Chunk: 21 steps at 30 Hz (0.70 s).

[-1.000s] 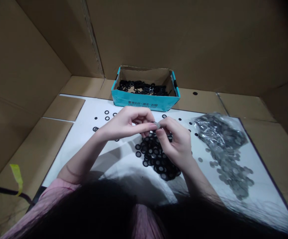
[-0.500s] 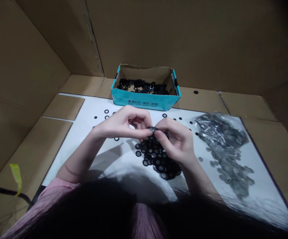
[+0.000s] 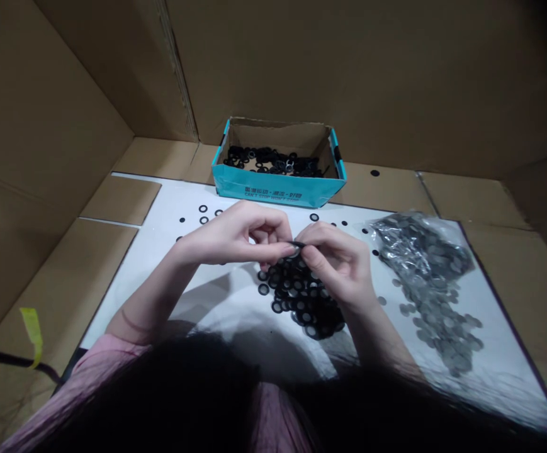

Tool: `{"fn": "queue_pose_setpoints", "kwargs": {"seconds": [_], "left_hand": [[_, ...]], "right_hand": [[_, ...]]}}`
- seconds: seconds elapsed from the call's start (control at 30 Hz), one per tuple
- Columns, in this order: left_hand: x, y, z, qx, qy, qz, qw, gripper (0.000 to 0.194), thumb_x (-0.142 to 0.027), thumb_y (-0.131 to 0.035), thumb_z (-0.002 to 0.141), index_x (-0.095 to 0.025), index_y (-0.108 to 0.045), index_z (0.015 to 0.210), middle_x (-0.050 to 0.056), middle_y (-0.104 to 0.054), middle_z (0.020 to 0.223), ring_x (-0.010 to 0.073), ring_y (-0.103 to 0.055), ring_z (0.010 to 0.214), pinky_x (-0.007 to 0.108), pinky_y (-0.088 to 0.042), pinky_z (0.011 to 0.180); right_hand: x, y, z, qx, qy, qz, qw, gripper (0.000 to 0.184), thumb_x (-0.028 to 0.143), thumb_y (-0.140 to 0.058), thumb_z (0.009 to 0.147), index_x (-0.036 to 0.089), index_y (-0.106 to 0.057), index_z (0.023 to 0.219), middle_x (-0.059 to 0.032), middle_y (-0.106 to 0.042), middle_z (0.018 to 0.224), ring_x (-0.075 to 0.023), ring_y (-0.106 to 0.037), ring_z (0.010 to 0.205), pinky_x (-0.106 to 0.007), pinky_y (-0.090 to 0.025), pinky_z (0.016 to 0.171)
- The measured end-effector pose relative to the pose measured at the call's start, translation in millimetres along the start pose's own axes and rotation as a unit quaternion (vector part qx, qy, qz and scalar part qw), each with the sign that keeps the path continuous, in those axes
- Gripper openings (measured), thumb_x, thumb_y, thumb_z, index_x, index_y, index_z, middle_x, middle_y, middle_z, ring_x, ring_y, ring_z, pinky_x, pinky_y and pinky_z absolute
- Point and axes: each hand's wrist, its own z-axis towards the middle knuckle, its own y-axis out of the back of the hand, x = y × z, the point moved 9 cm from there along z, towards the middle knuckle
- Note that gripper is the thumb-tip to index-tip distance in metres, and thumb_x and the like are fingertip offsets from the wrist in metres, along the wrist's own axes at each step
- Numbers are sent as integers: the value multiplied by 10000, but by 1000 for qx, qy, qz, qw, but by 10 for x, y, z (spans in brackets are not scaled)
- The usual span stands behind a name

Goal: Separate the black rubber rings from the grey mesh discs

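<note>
My left hand [image 3: 235,238] and my right hand [image 3: 337,261] meet fingertip to fingertip over a white sheet [image 3: 216,302]. Both are pinched on one small black ring [image 3: 296,246] held between them. Right below the hands lies a heap of black rings [image 3: 301,296]. To the right, grey discs [image 3: 438,314] spill from a clear plastic bag [image 3: 415,242]. A teal cardboard box [image 3: 277,189] behind the hands holds several more black rings.
Loose black rings and small dots [image 3: 202,214] lie scattered on the sheet's far left. Brown cardboard walls [image 3: 349,75] close in the back and both sides. A dark cable with a yellow tag [image 3: 31,327] crosses the lower left. My dark hair fills the bottom edge.
Both hands have stayed together over the ring heap, with the fingers shifting slightly on the small part. The grey disc seen at the fingertips earlier now shows as a dark ring.
</note>
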Motion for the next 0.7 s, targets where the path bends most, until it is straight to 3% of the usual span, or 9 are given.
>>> {"fn": "queue_pose_setpoints", "kwargs": {"seconds": [0.13,0.33,0.7], "left_hand": [[-60,25,-11,-23,-25,16,999,149,-241,-641,868,-126,-586,792,-20,-623,611,64,-604,546,131,-458,510],[-154,103,-13,-127,-72,62,987,184,-243,-631,876,-128,-577,743,-43,-559,618,28,-515,524,114,-396,484],[-138,13,-4,-28,-66,44,996,165,-201,-659,842,-128,-561,732,-44,-570,603,35,-516,520,131,-390,495]], "right_hand": [[7,-13,5,7,-4,0,1000,186,256,-558,899,198,-585,724,-5,-576,655,-139,-533,634,-300,-422,599],[-66,-27,-9,5,-32,33,999,221,307,-550,914,202,-564,720,7,-528,641,-136,-513,644,-287,-393,588],[-61,-31,-43,-1,-30,43,999,187,314,-564,904,207,-607,756,-5,-563,674,-144,-528,653,-304,-411,599]]}}
